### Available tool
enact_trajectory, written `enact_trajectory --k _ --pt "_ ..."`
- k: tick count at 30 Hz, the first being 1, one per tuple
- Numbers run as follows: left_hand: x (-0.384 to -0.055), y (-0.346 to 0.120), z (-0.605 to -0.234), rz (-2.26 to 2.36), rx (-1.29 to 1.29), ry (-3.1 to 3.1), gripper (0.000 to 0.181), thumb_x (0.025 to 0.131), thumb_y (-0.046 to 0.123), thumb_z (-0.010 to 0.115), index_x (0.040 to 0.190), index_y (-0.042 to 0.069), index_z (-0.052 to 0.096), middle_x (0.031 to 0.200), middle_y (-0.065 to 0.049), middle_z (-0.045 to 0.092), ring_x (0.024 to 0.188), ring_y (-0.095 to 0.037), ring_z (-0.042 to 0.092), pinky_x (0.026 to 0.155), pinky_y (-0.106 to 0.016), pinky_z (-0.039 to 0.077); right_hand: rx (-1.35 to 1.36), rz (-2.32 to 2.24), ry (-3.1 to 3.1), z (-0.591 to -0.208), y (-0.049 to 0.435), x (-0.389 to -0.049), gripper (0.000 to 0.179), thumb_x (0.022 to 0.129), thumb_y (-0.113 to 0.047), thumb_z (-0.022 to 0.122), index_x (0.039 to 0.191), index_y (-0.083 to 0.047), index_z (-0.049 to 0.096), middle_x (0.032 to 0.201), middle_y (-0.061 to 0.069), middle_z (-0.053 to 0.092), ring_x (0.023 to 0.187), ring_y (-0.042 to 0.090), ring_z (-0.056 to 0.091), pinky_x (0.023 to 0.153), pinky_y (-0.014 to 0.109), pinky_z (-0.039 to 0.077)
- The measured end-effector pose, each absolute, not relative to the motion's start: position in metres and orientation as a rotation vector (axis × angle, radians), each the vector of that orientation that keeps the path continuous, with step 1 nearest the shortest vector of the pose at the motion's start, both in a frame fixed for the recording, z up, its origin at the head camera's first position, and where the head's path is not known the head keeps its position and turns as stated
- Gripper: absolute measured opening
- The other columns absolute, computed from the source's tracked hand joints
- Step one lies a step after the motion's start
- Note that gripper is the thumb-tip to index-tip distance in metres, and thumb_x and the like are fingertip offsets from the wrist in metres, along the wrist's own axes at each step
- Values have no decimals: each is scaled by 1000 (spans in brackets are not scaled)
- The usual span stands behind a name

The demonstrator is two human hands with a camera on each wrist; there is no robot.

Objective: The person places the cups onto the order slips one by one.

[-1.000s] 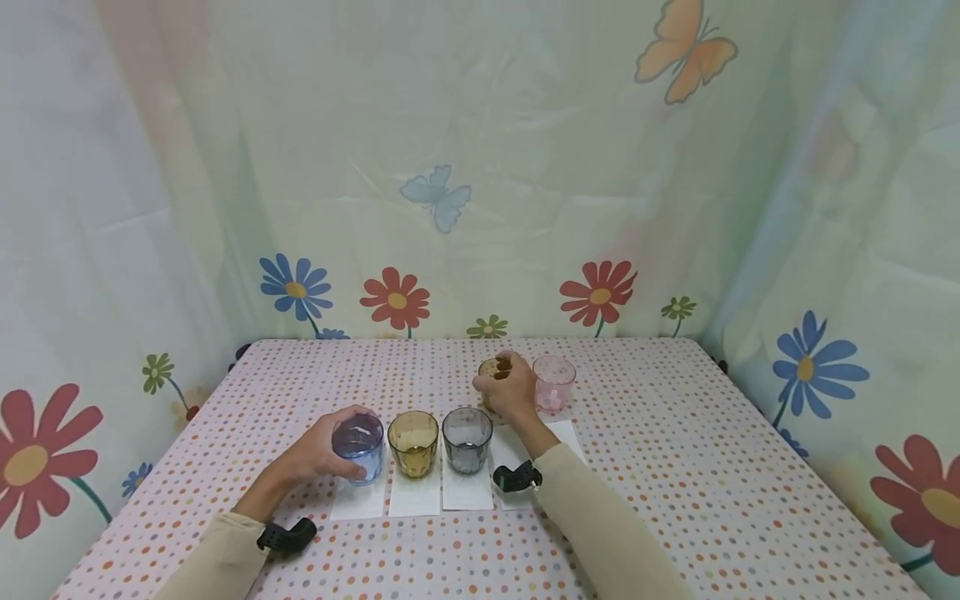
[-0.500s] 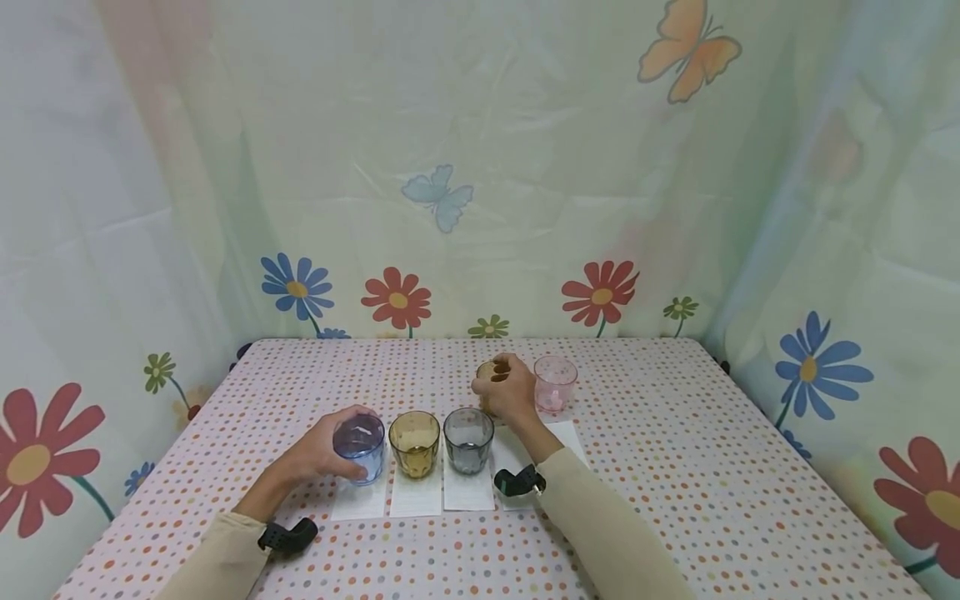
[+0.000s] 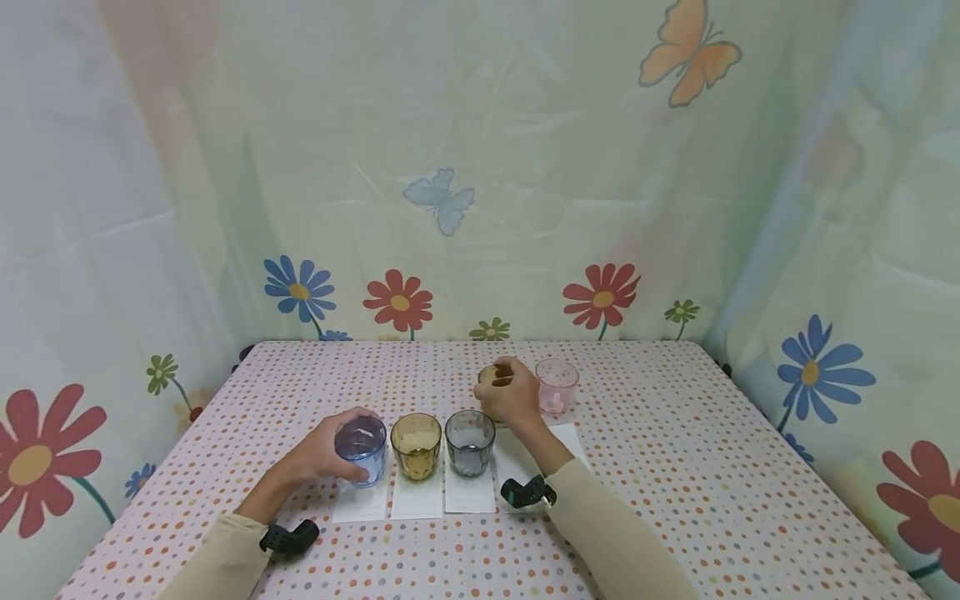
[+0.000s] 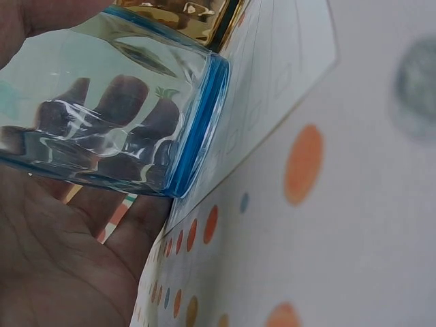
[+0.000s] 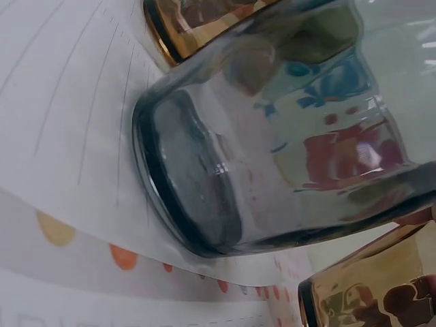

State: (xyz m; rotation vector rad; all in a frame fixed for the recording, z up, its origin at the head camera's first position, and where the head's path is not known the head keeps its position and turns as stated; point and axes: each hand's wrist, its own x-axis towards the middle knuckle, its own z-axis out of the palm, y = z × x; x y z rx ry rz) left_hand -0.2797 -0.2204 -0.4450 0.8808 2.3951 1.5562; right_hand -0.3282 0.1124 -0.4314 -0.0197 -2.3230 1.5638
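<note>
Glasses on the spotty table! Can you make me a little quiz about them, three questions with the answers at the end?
1. What colour is the glass that the left hand holds?
2. True or false: the right hand holds the pink glass.
3. How many glasses are in the front row: a) two, b) three, c) four?

Key:
1. Blue.
2. False: it holds the back amber glass.
3. b: the blue glass, front amber glass and grey glass.
</note>
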Motion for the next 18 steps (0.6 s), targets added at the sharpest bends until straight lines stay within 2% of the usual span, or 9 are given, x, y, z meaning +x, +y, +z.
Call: enact_trajectory --k 10,18 --pt "-280 -221 -444 1574 885 2373 83 65 4 88 137 -5 50 126 -17 62 117 -30 58 96 -34 48 4 1606 -2316 -423 122 -315 51 71 -15 76 120 -8 64 115 13 66 103 30 66 81 42 55" --pt "-280 -219 -444 1592 895 2350 83 64 4 88 137 -5 50 127 -18 62 118 -35 56 96 -34 49 44 1601 -2319 -416 130 -303 47 72 -12 73 118 -7 64 112 13 66 99 28 67 81 40 55"
